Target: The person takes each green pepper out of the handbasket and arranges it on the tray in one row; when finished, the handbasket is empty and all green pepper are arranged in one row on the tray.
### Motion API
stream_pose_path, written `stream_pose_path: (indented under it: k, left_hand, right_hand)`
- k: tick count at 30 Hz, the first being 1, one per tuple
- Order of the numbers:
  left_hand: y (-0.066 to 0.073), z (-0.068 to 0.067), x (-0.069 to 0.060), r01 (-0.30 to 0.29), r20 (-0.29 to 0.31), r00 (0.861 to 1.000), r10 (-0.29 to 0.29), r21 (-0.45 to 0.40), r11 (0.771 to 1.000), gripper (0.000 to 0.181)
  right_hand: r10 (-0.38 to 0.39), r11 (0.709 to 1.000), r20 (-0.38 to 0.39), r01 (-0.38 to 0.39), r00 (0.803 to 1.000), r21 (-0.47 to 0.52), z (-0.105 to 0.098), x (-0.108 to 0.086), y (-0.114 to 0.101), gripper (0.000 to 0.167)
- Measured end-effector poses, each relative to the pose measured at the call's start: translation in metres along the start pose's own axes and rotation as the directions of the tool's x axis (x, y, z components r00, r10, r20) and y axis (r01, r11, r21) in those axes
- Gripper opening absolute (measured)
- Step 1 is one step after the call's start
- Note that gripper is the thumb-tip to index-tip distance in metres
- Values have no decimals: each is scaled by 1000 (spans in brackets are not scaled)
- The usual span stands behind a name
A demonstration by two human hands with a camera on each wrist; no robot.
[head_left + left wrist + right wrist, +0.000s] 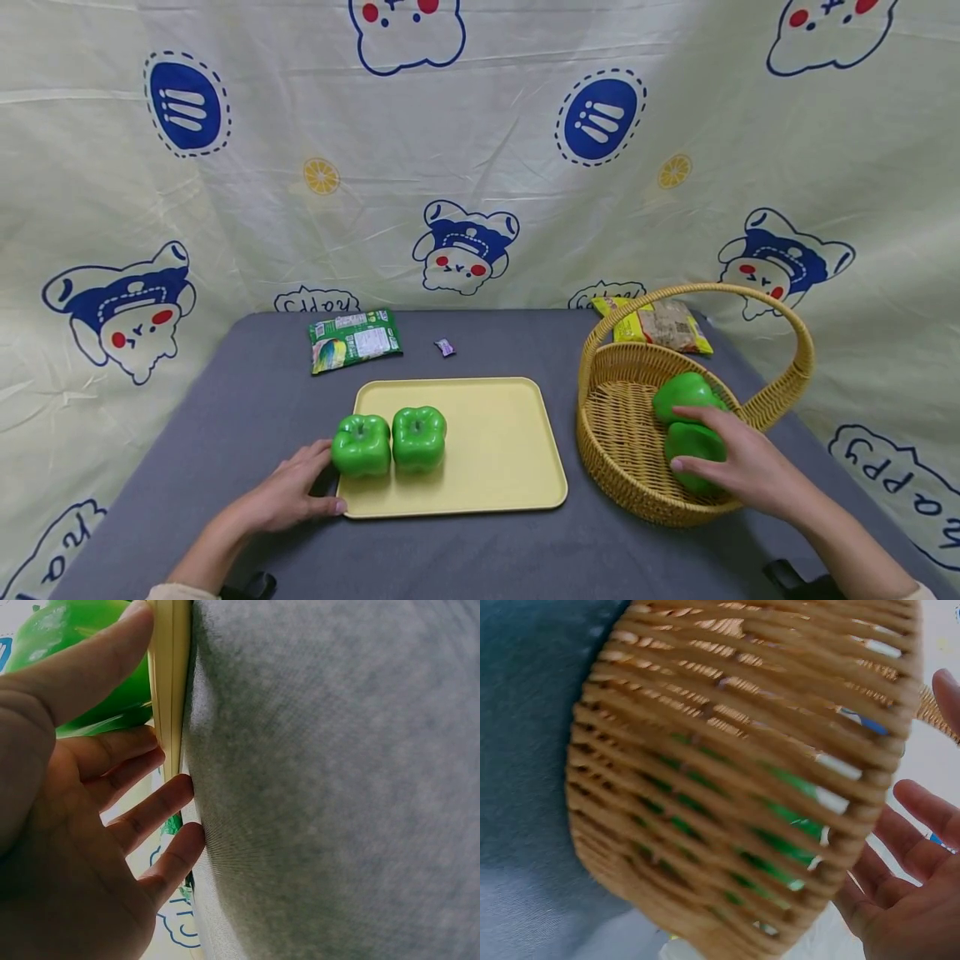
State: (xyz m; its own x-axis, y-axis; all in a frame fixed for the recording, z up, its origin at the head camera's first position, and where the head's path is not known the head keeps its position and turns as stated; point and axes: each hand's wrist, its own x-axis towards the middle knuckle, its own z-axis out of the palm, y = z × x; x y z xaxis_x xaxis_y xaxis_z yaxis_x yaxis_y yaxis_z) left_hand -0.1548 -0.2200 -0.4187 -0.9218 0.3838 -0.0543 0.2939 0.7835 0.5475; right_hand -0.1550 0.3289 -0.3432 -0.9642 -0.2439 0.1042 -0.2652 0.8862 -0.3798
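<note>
An upper green pepper and a lower green pepper lie inside the wicker basket, at right in the head view. The right hand spreads over them, fingers loosely extended, not clenched; whether every fingertip touches, I cannot tell. Two more green peppers stand side by side on the left half of the yellow tray, at centre. The left hand, at lower left, is released, its thumb at the tray's lower-left corner and its fingers beside the nearer pepper. Above the tray in the frame lie a green packet and a small purple wrapper; a yellow packet lies behind the basket. A printed curtain rises behind the grey table.
</note>
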Motion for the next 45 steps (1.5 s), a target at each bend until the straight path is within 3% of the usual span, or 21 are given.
stream_pose_path:
  k: [7,21,45]
  left_hand:
    - [1,0,0,8,5,1000,-8,-4,1000,79]
    - [1,0,0,26,21,999,-26,-21,999,80]
    - [1,0,0,7,10,1000,-7,-15,1000,79]
  right_hand:
    - [36,999,19,-35,999,-20,3,-2,12,72]
    - [11,999,30,-10,999,-40,4,-4,28,65]
    - [-32,999,54,34,998,-31,9,-7,30,54]
